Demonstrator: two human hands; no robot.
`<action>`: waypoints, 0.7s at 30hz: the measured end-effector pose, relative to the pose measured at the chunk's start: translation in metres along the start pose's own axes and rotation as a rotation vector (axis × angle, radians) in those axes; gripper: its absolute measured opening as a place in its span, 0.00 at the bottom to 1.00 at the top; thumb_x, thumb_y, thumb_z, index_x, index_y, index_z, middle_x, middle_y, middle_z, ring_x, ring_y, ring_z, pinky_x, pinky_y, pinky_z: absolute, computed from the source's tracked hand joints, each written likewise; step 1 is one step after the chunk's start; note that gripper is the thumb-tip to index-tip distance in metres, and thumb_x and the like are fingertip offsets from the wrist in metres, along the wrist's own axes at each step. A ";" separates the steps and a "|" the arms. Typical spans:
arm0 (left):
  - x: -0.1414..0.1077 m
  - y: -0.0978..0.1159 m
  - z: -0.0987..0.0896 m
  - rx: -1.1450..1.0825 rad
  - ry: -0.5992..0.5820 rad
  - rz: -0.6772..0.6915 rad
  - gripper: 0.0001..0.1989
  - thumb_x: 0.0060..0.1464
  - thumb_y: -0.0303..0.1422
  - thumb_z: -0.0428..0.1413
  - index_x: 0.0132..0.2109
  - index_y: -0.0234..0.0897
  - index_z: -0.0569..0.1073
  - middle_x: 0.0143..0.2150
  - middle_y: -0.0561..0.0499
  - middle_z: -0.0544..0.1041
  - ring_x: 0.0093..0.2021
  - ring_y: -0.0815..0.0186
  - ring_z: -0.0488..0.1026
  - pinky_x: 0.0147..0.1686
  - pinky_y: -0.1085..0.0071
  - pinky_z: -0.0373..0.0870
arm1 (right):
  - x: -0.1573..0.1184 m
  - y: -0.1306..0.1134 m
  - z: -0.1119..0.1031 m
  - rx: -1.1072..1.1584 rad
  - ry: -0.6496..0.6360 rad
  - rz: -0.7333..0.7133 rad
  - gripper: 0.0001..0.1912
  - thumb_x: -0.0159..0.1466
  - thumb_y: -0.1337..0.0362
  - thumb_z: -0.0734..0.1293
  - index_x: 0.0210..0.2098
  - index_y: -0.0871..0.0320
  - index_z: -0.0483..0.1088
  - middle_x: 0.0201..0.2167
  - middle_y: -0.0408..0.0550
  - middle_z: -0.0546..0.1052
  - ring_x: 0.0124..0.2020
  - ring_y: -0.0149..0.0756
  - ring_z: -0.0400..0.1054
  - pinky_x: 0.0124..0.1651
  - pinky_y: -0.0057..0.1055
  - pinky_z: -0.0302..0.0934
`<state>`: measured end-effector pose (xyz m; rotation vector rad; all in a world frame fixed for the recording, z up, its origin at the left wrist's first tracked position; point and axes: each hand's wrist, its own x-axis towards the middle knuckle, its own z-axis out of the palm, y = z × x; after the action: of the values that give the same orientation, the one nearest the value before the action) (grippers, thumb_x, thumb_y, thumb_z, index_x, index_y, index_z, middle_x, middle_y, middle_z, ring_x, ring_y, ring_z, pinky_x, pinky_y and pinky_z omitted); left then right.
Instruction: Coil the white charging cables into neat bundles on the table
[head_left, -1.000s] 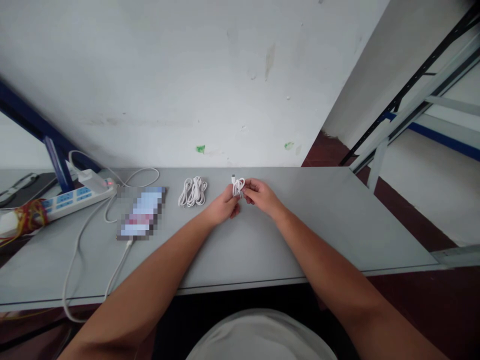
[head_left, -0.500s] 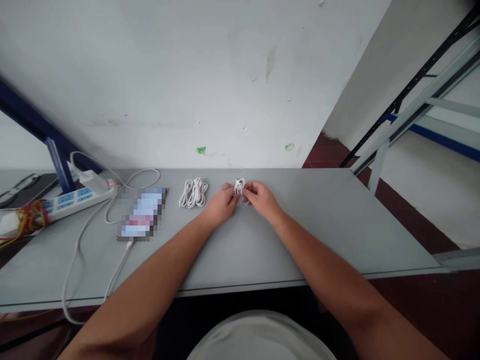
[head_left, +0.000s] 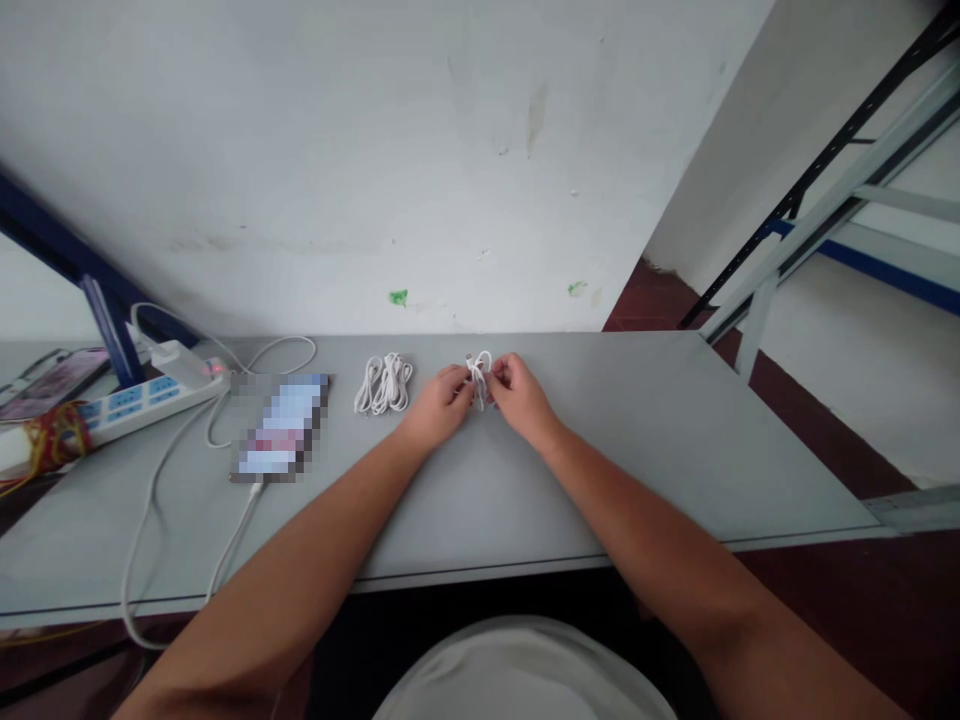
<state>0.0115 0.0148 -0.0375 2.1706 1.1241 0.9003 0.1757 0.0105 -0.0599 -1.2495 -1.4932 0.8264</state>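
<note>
A small coiled white cable [head_left: 479, 376] is held upright between my two hands, just above the grey table [head_left: 637, 440]. My left hand [head_left: 442, 405] pinches its left side with thumb and fingers. On the other side, the fingers of my right hand [head_left: 517, 388] are closed on the coil's right edge. A loop of it sticks up above my fingertips, while its lower part is partly hidden by them. To the left of my hands lie bundled white cables [head_left: 384, 384], side by side on the tabletop.
A phone with a blurred screen [head_left: 283, 425] is plugged into a white cord at the left. Behind it are a white power strip [head_left: 150, 400] with a charger [head_left: 182, 363], and another phone [head_left: 56, 383]. A white wall [head_left: 337, 170] rises behind the table.
The coil has turned slightly between my fingers, and its top loop now leans to the right. The screen of the far-left phone has lit up. The view has shifted a little.
</note>
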 end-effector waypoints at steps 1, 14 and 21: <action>0.000 -0.001 0.000 -0.015 0.004 -0.011 0.13 0.62 0.33 0.45 0.41 0.37 0.74 0.37 0.48 0.72 0.38 0.64 0.72 0.41 0.68 0.71 | 0.000 0.000 0.000 -0.005 0.006 -0.003 0.10 0.62 0.55 0.63 0.38 0.53 0.63 0.27 0.41 0.72 0.27 0.33 0.67 0.31 0.29 0.62; -0.001 0.004 -0.002 0.028 0.030 -0.058 0.16 0.57 0.32 0.51 0.52 0.41 0.75 0.41 0.48 0.77 0.39 0.65 0.76 0.39 0.70 0.72 | -0.001 -0.005 -0.003 -0.090 -0.033 -0.042 0.09 0.61 0.58 0.66 0.39 0.55 0.69 0.27 0.42 0.74 0.27 0.33 0.68 0.32 0.29 0.62; -0.001 0.002 0.001 -0.042 0.092 -0.101 0.15 0.59 0.32 0.48 0.49 0.40 0.75 0.43 0.49 0.79 0.39 0.65 0.77 0.42 0.69 0.73 | 0.000 -0.001 -0.002 -0.085 0.005 -0.060 0.12 0.62 0.59 0.65 0.44 0.55 0.68 0.29 0.43 0.74 0.29 0.33 0.70 0.35 0.30 0.64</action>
<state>0.0127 0.0129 -0.0371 2.0373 1.2366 0.9783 0.1778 0.0106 -0.0586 -1.2612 -1.5681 0.7263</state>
